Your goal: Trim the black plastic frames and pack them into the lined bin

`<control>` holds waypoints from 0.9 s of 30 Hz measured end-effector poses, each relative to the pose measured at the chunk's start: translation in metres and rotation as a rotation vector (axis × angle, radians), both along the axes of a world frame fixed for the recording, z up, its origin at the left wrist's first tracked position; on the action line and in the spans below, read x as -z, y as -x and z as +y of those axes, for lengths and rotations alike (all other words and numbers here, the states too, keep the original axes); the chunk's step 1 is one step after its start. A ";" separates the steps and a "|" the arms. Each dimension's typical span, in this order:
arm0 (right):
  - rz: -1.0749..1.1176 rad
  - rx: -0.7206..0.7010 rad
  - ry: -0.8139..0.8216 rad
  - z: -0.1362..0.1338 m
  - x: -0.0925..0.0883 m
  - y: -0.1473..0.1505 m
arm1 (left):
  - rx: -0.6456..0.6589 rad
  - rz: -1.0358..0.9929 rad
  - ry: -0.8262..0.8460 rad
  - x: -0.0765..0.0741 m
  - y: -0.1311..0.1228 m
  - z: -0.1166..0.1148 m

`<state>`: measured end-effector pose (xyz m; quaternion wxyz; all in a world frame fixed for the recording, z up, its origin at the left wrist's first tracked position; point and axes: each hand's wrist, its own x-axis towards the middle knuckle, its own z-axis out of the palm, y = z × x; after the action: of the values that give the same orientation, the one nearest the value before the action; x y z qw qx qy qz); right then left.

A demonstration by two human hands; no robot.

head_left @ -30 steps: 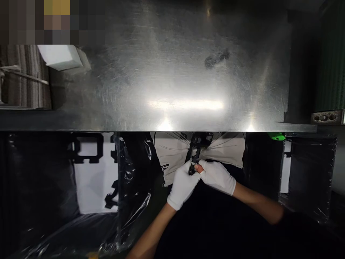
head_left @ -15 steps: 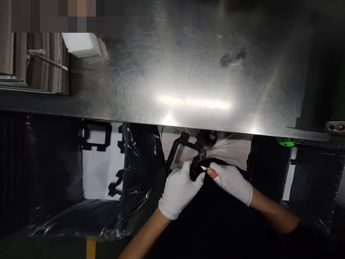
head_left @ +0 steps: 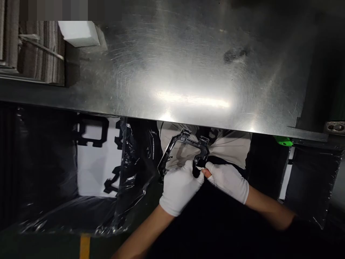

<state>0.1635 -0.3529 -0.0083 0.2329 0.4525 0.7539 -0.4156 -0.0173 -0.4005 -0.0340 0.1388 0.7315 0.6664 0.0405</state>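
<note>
My left hand (head_left: 180, 187), in a white glove, is closed on the lower part of a black plastic frame (head_left: 203, 153) with notched, bracket-like corners. The frame is held tilted below the table edge. My right hand (head_left: 229, 180), gloved in white with a bare thumb tip showing, pinches a small pale blade (head_left: 199, 168). The blade's tip lies against the frame's inner edge, beside my left thumb. Its handle is hidden in my right fist. Both hands are close together, nearly touching.
A scratched metal table (head_left: 140, 72) spans the view. Stacked cardboard (head_left: 43, 54) and a white block (head_left: 81, 34) sit at its left. Below on the left, a plastic-lined box (head_left: 94, 169) holds similar black frames. A green object (head_left: 283, 140) is at the table's right edge.
The frame has tilted so that its ribbed side shows more clearly. My right hand has moved slightly left, bringing the blade onto the frame. The whole view has shifted a little.
</note>
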 end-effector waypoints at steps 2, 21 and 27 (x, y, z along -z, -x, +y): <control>-0.029 0.013 0.008 -0.002 -0.001 0.001 | -0.011 0.020 -0.053 -0.002 -0.002 0.002; -0.122 0.157 0.100 -0.004 -0.007 0.007 | -0.085 0.080 0.011 -0.002 -0.011 -0.001; 0.128 0.496 -0.062 -0.014 0.002 -0.019 | -0.324 -0.205 0.248 -0.013 -0.002 0.004</control>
<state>0.1827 -0.3669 -0.0101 0.0615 0.6031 0.6456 -0.4644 -0.0152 -0.3963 -0.0206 0.2862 0.5842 0.7575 0.0539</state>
